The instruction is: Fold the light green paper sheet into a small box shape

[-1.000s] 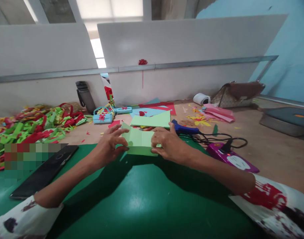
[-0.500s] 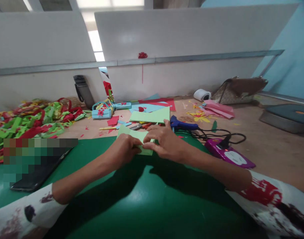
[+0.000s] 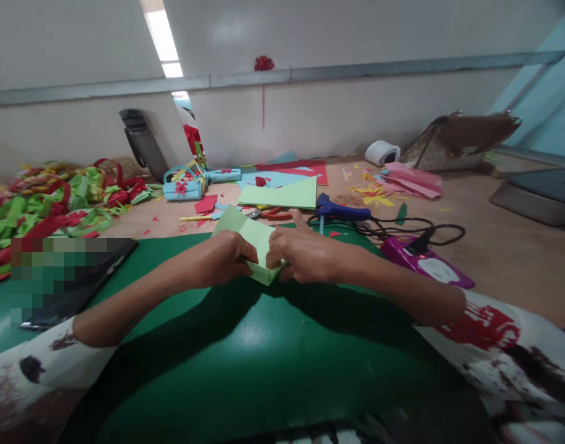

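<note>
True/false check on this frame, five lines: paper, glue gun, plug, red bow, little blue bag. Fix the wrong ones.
1. The left hand and right hand both hold the light green paper. True.
2. The blue glue gun lies to the left of that paper. False: it lies to the right.
3. A black plug sits in the purple power strip. True.
4. The red bow lies on the table. False: it is up at the metal rail.
5. The little blue bag bears a yellow flower. False: the flower is red.
</note>
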Demonstrator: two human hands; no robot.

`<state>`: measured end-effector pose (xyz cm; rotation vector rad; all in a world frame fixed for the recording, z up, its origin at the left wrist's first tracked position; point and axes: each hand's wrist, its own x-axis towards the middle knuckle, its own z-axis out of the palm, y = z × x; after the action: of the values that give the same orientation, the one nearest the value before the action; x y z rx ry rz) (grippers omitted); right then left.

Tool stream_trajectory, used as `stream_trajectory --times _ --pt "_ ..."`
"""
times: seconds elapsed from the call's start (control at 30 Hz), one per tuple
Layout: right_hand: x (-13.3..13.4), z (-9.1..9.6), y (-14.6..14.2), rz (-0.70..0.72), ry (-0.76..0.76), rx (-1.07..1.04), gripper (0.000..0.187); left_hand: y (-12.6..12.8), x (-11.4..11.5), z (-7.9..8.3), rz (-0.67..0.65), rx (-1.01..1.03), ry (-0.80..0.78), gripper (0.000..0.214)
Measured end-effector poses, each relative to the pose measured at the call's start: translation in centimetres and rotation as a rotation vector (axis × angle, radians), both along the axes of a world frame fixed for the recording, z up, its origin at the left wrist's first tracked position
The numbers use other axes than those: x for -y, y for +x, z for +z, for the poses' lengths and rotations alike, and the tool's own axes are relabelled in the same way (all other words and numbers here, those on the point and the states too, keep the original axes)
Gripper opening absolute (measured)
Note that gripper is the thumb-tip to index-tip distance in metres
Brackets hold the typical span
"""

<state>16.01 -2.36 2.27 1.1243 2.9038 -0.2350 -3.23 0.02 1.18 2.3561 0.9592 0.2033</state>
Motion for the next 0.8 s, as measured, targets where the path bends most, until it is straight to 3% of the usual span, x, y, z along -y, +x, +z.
stream_trajectory --times 0.07,0.23,0.4,0.5,0.8 --pt "0.0 0.2 -0.5 0.003 -0.041 0.052 0.005 0.2 0.3 0.4 -0.08 -0.132 0.011 0.024" --pt "-0.3 0.3 -1.2 0.015 -0.131 0.082 0.008 0.7 0.9 1.1 -0.089 -0.247 0.074 0.025" --pt "-0.4 0.6 -1.5 0.026 -0.187 0.088 0.012 1.5 1.9 1.1 0.057 -0.454 0.386 0.017" --pt "-0.4 0.7 -1.7 0.027 -0.183 0.096 0.009 1.8 2.7 1.0 0.045 -0.454 0.502 0.015" --pt "-1.3 1.1 -2.0 0.096 -0.215 0.153 0.014 0.8 1.6 0.7 -0.12 -0.289 0.391 0.011"
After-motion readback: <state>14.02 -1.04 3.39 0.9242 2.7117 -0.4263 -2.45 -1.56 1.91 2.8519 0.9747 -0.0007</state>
